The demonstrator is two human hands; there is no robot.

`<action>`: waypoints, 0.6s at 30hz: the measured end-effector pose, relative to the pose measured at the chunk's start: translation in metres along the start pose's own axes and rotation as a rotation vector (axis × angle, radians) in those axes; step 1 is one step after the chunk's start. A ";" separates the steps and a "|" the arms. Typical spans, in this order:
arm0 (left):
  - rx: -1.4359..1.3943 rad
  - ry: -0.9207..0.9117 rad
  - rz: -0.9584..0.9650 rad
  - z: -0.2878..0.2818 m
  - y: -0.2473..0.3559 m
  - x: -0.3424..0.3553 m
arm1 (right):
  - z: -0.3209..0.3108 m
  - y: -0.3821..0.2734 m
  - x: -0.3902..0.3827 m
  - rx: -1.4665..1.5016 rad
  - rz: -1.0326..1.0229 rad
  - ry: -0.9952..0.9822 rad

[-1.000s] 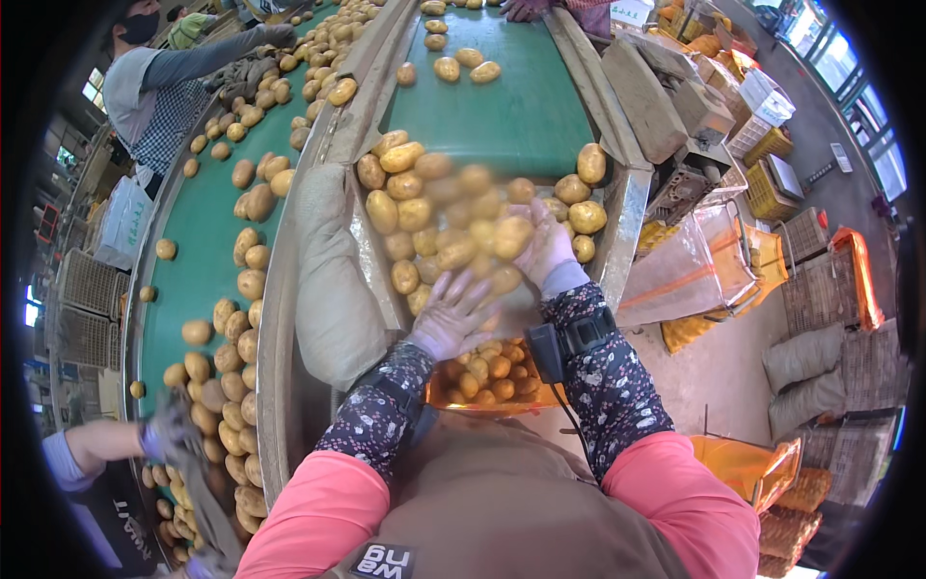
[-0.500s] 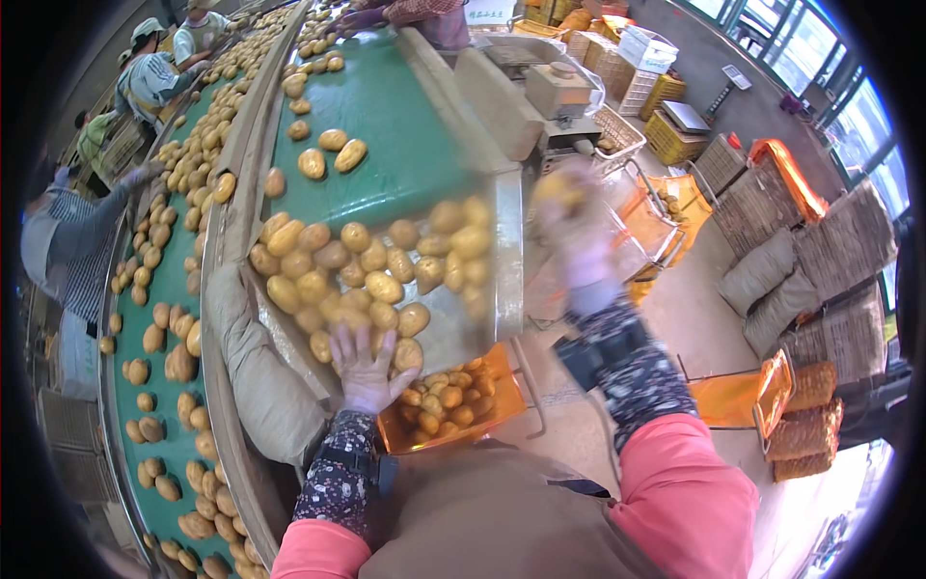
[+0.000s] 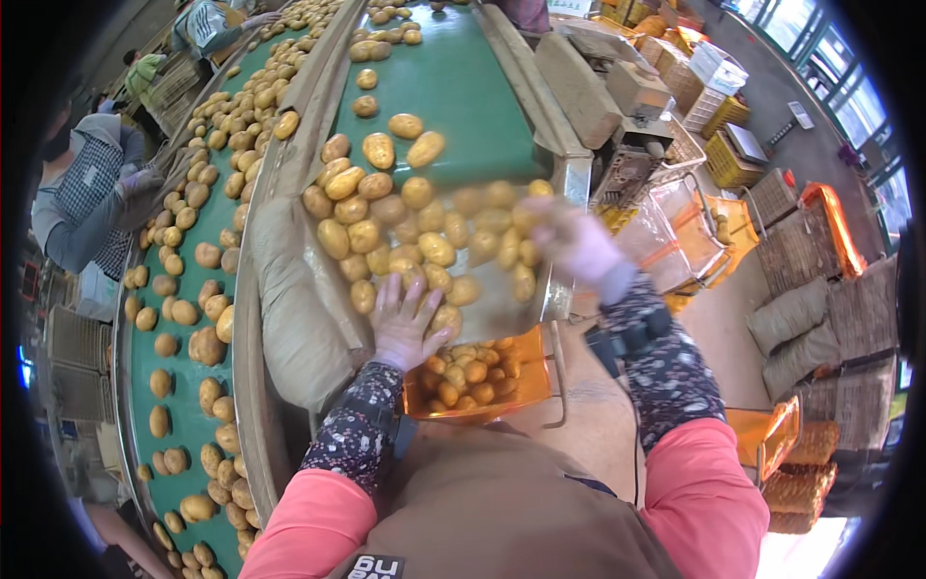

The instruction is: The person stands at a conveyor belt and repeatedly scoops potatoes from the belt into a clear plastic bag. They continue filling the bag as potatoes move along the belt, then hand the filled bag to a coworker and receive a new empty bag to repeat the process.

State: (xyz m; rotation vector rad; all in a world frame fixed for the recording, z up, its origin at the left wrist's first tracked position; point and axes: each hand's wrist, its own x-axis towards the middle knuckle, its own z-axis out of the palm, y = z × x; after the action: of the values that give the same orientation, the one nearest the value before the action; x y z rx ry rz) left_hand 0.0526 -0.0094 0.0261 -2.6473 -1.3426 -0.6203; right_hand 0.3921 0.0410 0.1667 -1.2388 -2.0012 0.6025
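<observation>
Right hand (image 3: 582, 246) found back at the right side of the metal tray (image 3: 506, 314), its fingertips blurred among the outermost potatoes (image 3: 437, 251). Half a second earlier it had been swung out beyond that side, with something yellowish smeared by motion at the fingers. Whether a potato was now grasped could not be told. Left hand (image 3: 407, 326) was again seen spread at the near edge of the heap, palm down, fingers splayed against potatoes, none clenched.

Potatoes were massed across the upper and left parts of the metal tray, below the end of the green belt (image 3: 453, 96); bare metal was exposed at the lower right. More were held in the orange bag (image 3: 531, 372) beneath. Judged from this return: the heap was again within reach of both hands, with much of it left to be handled.
</observation>
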 end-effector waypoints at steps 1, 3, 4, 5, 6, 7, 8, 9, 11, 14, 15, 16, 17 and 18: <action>0.008 0.040 -0.007 0.002 -0.002 0.000 | 0.038 -0.011 0.012 0.059 0.014 -0.093; 0.004 0.043 -0.017 0.007 -0.014 -0.001 | 0.109 -0.026 0.039 -0.129 0.055 -0.161; -0.015 0.053 -0.032 0.009 -0.021 -0.001 | 0.136 -0.027 0.052 -0.185 0.123 -0.273; -0.040 0.145 -0.024 0.011 -0.027 0.000 | 0.159 -0.029 0.065 -0.262 0.108 -0.290; -0.066 0.076 -0.085 0.013 -0.030 0.003 | 0.174 -0.029 0.073 -0.328 0.079 -0.294; -0.093 0.089 -0.124 0.012 -0.029 0.005 | 0.181 -0.028 0.079 -0.384 0.107 -0.338; -0.107 0.075 -0.159 0.011 -0.026 0.007 | 0.185 -0.028 0.084 -0.441 0.135 -0.383; -0.093 0.042 -0.168 0.008 -0.023 0.008 | 0.186 -0.028 0.088 -0.523 0.202 -0.482; -0.072 0.006 -0.165 0.000 -0.019 0.009 | 0.182 -0.032 0.090 -0.480 0.158 -0.456; -0.060 -0.003 -0.130 -0.009 -0.020 0.008 | 0.180 -0.040 0.089 -0.471 0.208 -0.497; -0.078 0.007 -0.127 -0.009 -0.020 0.006 | 0.181 -0.040 0.089 -0.447 0.220 -0.478; -0.098 0.031 -0.108 -0.008 -0.022 0.005 | 0.184 -0.040 0.089 -0.417 0.214 -0.443; -0.098 0.015 -0.123 -0.007 -0.024 0.004 | 0.186 -0.038 0.088 -0.390 0.189 -0.411; -0.100 0.013 -0.123 -0.006 -0.026 0.003 | 0.189 -0.035 0.088 -0.356 0.146 -0.364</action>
State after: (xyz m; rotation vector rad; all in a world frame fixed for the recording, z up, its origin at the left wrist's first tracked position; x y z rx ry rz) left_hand 0.0316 0.0071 0.0305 -2.6468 -1.5185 -0.7370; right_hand 0.2020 0.1001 0.0958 -1.5894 -2.4113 0.5911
